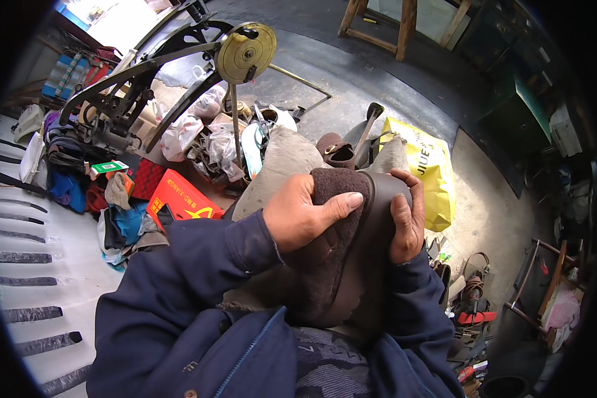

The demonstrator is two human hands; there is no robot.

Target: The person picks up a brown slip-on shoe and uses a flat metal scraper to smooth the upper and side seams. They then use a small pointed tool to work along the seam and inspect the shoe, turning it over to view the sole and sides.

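A brown fuzzy shoe point(333, 272) with a smooth darker sole sits lengthwise over my lap. My left hand point(302, 209) grips it from the left, thumb lying on the fuzzy part near the far end. My right hand point(406, 219) holds the right, smooth side, fingers curled round it. The palms and parts of several fingers are hidden. A second brown shoe point(333, 152) with a buckle lies just beyond, between my grey-clad knees.
A black cast-iron machine with a brass wheel point(247, 56) stands front left, among bags, a red box point(182, 202) and cloth scraps. A yellow bag point(431, 186) is right of my knees. Dark strips point(26, 282) line a white sheet at left; tools point(474, 298) lie at right.
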